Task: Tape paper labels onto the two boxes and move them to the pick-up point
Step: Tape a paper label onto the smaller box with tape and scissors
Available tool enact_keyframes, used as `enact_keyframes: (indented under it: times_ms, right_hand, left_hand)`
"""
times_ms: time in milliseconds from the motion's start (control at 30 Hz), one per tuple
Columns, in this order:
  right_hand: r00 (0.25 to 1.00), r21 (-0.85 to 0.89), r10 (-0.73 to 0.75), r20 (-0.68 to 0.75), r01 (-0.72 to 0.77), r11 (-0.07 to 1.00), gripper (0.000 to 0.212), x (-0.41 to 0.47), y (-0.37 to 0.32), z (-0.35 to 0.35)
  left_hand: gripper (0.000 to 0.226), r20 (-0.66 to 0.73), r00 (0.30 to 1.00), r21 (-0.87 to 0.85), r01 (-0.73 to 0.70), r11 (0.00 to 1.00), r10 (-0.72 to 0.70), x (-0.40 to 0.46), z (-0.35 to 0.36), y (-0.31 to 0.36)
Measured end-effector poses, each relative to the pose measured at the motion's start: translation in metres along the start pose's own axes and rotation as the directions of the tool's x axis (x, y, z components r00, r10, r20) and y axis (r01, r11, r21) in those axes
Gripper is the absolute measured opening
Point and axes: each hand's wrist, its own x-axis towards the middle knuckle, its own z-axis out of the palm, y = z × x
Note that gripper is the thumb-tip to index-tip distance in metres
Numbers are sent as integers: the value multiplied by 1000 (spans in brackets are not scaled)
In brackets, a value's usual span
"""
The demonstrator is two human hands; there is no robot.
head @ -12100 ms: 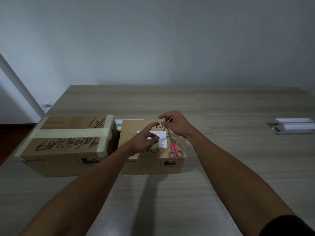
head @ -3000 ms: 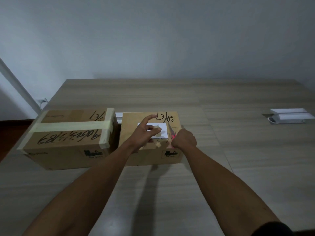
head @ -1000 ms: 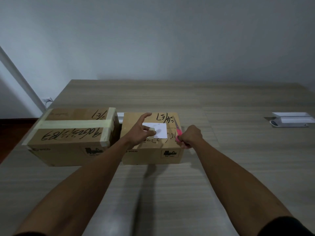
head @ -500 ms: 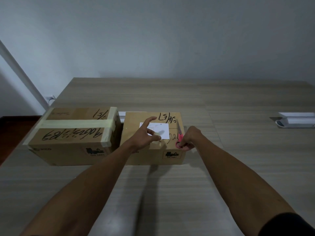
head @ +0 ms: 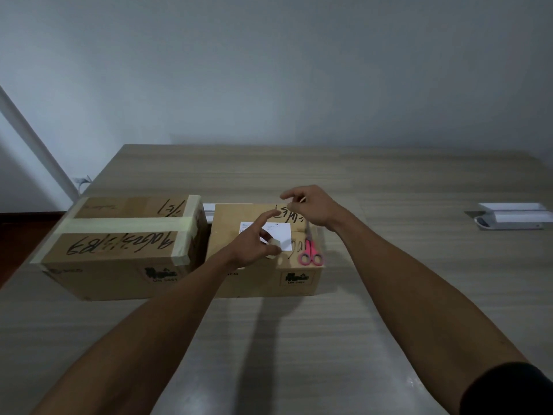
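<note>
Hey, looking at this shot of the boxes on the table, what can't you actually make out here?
- Head view: print on the paper label is too small to read, and the left hand hides its lower left part.
- Tape roll: mostly hidden under the left hand's fingers.
- Right hand: whether it pinches a tape strip is too fine to tell.
- White object behind the boxes: mostly hidden by them.
- White device: cut off by the right edge.

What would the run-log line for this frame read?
step: taping label | left hand: holds tape roll on label | right hand: pinching, contents unclear | scissors: lying on right box
</note>
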Motion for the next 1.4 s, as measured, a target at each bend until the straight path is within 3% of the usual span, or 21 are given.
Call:
enact_keyframes:
  times_ms: [233, 467, 667, 800, 900, 967, 1067, 1133, 1300, 1400]
  right_hand:
    - [991, 2, 56, 119, -57, 998, 43, -1, -6, -4]
    - [995, 28, 25, 100, -28, 999, 8, -2, -2, -1]
    - [997, 42, 16, 80, -20, 999, 3, -5, 0, 5]
    - [1000, 84, 19, -7, -18, 996, 5, -5, -3, 4]
    - [999, 110, 37, -30, -34, 993, 8, -5, -6, 0]
    - [998, 124, 49, -35, -44, 991, 5, -5, -7, -1]
    - [997, 166, 62, -40, -55, 985, 8, -5, -7, 0]
    - [995, 194, 85, -42, -76, 978, 8, -5, -7, 3]
    - [990, 241, 123, -66, -104, 965, 7, -5, -7, 9]
    - [988, 243, 135, -72, -114, 963, 7, -7, -5, 13]
  left_hand:
    - [87, 17, 999, 130, -42, 991, 40, 2, -3, 3]
    - [86, 57, 998, 185, -48, 982, 38, -3, -4, 4]
    - [86, 48, 999, 167, -21, 986, 13, -4, -1, 1]
    - [88, -39, 984, -77, 171, 982, -175, -3, 3, 1]
    - [63, -125, 937, -321, 272, 907, -325, 1, 2, 1]
    - [32, -173, 898, -540, 256, 802, -404, 2, 0, 9]
    - [17, -180, 835, -828, 157, 539, -520, 4, -6, 23]
    - [25, -178, 838, -872, 108, 477, -516, 6, -8, 29]
    - [96, -234, 893, -791, 55, 610, -384, 11, -4, 25]
    - [102, -263, 882, -783, 41, 621, -390, 13, -1, 25]
